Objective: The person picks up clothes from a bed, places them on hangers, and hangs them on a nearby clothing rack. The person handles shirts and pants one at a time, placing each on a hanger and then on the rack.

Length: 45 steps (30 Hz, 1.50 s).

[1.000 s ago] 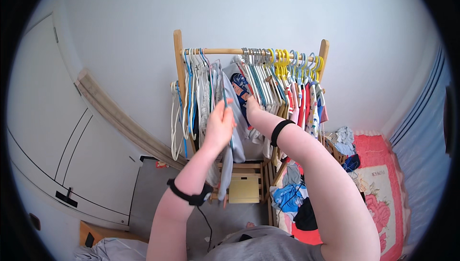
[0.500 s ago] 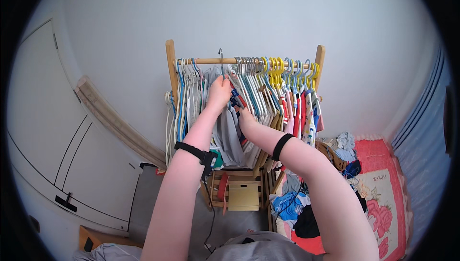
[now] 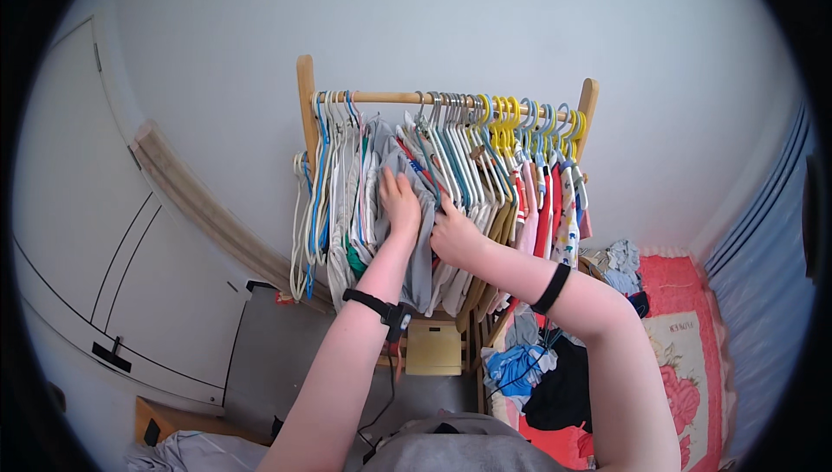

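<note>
A row of clothes on hangers fills a wooden rack (image 3: pixel 377 97) before me. My left hand (image 3: pixel 400 205) lies against a grey garment (image 3: pixel 419 277) left of the middle, its fingers extended and slightly apart. Just to its right, my right hand (image 3: pixel 457 236) is closed at the lower corner of a blue-grey clothes hanger (image 3: pixel 431 179). Its thumb and fingertips are partly hidden against the cloth. A red and blue garment (image 3: pixel 412 156) shows between the hands, beside the grey one.
White and blue hangers (image 3: pixel 319 203) crowd the rack's left end; yellow hangers (image 3: pixel 504 117) hang toward the right. A small yellowish stool (image 3: pixel 433 351) stands below. Loose clothes (image 3: pixel 559 390) lie on a red floral bedspread (image 3: pixel 680 286) at right. A door (image 3: pixel 121 255) is at left.
The hanger hook that stood above the rail in my left hand no longer shows there. My left hand has moved down and opened onto the grey garment; my right hand has shifted slightly down.
</note>
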Motion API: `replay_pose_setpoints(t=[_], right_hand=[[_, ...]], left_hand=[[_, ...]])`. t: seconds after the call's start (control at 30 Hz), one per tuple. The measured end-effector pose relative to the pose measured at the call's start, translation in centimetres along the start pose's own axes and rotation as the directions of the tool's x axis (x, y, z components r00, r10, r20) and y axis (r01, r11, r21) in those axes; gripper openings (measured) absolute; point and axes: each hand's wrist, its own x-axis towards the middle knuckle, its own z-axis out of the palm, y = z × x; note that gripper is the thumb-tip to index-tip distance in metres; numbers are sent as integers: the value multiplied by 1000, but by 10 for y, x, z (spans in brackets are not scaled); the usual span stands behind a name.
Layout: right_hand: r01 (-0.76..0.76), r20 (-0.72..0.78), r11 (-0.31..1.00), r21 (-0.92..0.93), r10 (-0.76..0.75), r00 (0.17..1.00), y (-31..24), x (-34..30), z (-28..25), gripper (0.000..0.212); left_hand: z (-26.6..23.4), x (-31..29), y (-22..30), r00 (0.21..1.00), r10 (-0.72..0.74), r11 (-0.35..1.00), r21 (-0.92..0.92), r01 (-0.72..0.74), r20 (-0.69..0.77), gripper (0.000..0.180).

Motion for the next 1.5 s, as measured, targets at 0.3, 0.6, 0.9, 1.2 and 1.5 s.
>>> replay_pose_setpoints(t=[0.3,0.6,0.9,1.2,1.5], right_hand=[[18,-349,942,336,107,931,-34,2,-46,13],[66,-94,998,20,-64,994,-37,15,53,30],[1,-77,955,295,22,997,-139,-62,111,32],[-569,680,659,492,117,723,-257,-242,98,43],[-997,997,28,71,-31,70,-406,-405,14,40]], left_hand=[[42,-27,-82,838,-29,952,270,-143,545,49],[47,-59,-137,826,39,786,493,-372,562,49],[0,-173,-222,593,-390,905,173,389,705,75],[-44,-241,-228,320,-487,871,425,245,813,62],[-23,-337,-198,-180,-563,806,584,95,806,53]])
